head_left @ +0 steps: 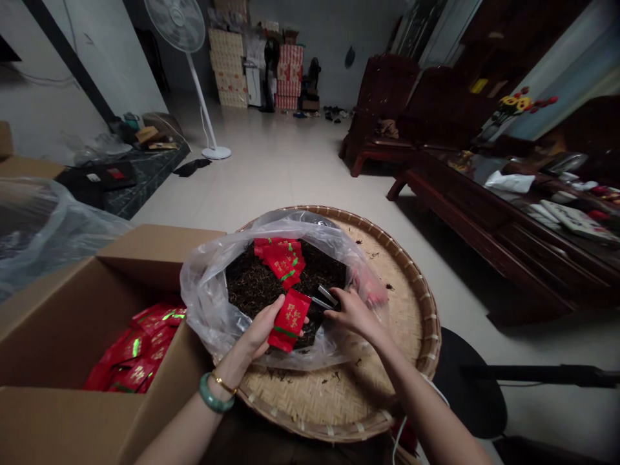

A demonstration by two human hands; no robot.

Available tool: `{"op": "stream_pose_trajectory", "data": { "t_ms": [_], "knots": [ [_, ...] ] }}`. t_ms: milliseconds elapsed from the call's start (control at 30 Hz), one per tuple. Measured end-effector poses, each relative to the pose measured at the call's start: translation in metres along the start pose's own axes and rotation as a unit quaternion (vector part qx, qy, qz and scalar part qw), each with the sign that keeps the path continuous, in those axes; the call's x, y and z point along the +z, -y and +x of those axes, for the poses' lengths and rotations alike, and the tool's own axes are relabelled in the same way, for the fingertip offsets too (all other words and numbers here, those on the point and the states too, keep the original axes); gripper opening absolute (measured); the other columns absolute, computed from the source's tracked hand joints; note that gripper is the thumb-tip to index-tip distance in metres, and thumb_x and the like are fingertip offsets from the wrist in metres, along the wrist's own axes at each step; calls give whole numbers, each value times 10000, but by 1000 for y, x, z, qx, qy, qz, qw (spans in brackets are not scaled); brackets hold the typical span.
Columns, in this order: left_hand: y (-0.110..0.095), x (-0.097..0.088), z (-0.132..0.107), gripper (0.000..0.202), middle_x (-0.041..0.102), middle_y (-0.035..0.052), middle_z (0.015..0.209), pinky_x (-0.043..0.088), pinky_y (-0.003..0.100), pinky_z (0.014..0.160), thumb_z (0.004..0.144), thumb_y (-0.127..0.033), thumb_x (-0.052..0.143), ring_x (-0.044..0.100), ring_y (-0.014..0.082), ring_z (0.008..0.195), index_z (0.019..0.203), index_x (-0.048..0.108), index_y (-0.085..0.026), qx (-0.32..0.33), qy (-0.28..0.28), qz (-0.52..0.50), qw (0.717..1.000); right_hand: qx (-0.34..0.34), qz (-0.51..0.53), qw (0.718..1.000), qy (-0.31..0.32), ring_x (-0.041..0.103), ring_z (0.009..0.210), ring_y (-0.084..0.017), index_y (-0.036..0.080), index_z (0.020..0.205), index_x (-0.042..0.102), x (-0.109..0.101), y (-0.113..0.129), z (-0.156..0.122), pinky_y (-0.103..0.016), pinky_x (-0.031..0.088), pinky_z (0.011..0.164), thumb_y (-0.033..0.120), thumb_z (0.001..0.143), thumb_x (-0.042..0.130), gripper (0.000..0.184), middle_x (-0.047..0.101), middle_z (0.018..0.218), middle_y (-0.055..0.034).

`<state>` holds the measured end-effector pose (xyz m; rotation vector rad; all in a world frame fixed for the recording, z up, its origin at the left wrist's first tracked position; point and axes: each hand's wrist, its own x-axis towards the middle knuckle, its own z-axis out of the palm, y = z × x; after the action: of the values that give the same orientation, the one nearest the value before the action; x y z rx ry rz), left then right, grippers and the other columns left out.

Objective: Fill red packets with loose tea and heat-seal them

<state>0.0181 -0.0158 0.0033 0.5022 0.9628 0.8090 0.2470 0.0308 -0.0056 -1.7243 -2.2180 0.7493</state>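
My left hand [264, 326] is closed round a small red packet [289, 320] with gold lettering and a green band. Just to its right, my right hand [356, 312] grips metal tongs [327, 296], whose two silvery arms point toward the packet. Both hands are over a clear plastic bag [206, 290] of dark loose tea leaves [247, 287]. On the leaves, beyond my left hand, lie several more red packets [285, 259]. The bag rests on a round woven bamboo tray [407, 336]. My fingers partly cover the tongs.
At the left stands an open cardboard box [174, 381] with many red packets [140, 349] inside. A white standing fan [206, 116] is farther back. A dark wooden table [450, 200] with clutter runs along the right. A round black base [469, 381] sits beside the tray.
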Motion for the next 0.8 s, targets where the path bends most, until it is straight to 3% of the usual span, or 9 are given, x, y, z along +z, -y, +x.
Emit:
{"op": "stream_pose_trajectory", "data": {
  "t_ms": [67,200,300,433,533,633,700,767,800],
  "knots": [
    [2,1,1,524,734,113,785,521,279,549,809,-569,532,673,189,577,990,642,-90,7,2,-3,1000,-24,-21,999,-25,567,1021,-254,147,1139,603,0,8,-2,-346,435,862,328,804,622,382,656,1056,-122],
    [7,4,2,461,714,66,702,531,290,585,742,-529,636,653,175,564,921,640,-104,20,14,-8,1000,-114,61,989,-77,588,986,-178,195,1110,598,-2,43,0,-290,433,865,353,951,385,310,651,1057,-80],
    [10,4,1,408,684,17,635,521,275,545,677,-480,713,617,150,509,862,626,-126,21,12,-13,1000,-170,34,983,-61,600,832,-164,198,938,634,5,65,5,-253,438,750,395,926,448,270,659,884,-55],
    [13,3,-2,375,695,48,666,540,318,551,712,-458,676,638,181,528,871,628,-123,5,39,-11,999,-206,46,975,-65,535,639,-129,183,686,572,19,72,10,-226,396,618,385,938,410,362,588,683,-31],
    [13,3,-4,329,707,74,694,545,331,555,760,-412,634,651,198,554,892,640,-111,-7,50,-19,999,-200,135,967,-83,493,593,-118,184,616,526,22,70,12,-226,381,588,459,915,417,421,532,612,-7],
    [2,-4,-11,327,703,82,688,523,302,514,820,-413,568,637,188,545,880,661,-105,-14,69,-69,995,-124,290,948,-49,475,525,-106,182,734,575,19,66,15,-215,372,504,546,900,364,452,501,592,19],
    [-13,-16,-21,351,711,72,735,500,277,487,853,-448,516,619,166,549,857,685,-141,49,106,-165,979,-64,387,920,-29,470,478,-102,180,914,581,18,61,19,-209,355,428,581,904,275,504,513,630,23],
    [-32,-31,-32,247,721,1,793,479,227,497,861,-429,521,611,129,592,849,703,-262,216,124,-306,919,-25,425,904,-42,478,467,-108,179,998,559,20,55,26,-210,349,388,588,906,225,536,524,662,17],
    [-42,-39,-37,199,727,-41,847,473,203,517,872,-413,513,619,115,646,882,699,-341,280,124,-358,882,-19,413,909,-60,500,493,-116,181,994,561,22,52,31,-213,367,400,575,907,245,513,536,677,12]
  ]
}}
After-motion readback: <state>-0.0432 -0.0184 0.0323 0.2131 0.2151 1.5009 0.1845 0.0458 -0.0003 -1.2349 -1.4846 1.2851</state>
